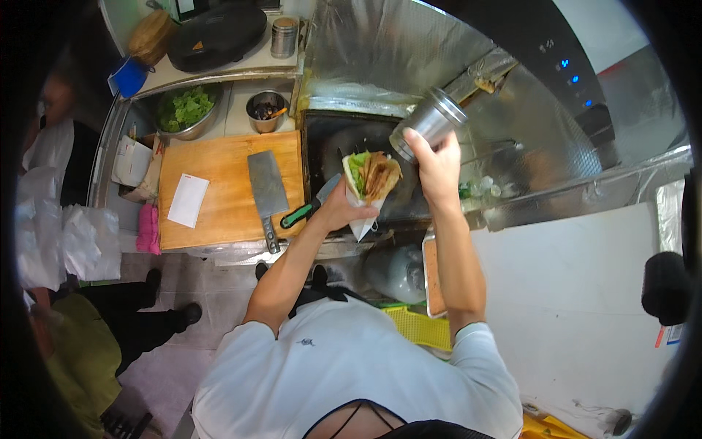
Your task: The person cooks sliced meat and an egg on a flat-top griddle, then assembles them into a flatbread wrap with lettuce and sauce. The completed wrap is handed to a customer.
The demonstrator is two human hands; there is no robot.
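Note:
My left hand (341,207) holds a filled flatbread sandwich (374,174) in a white paper sleeve (360,226); lettuce and browned slices show at its open top. In my right hand (440,164) is a metal shaker (429,124), tilted, its lower left end near the sandwich. Both hands are over a dark griddle (343,129). Left of them, a cleaver (267,184) and a white paper bag or sheet (188,200) lie on a wooden cutting board (227,148). A knife with a green and black handle (297,216) lies at the board's right edge, partly behind my left hand.
Behind the board stand a bowl of lettuce (189,112) and a metal cup (265,112) of dark food. A round black appliance (218,37) and another metal canister (284,37) are on the shelf. At left, another person (88,335) stands near plastic bags (90,241).

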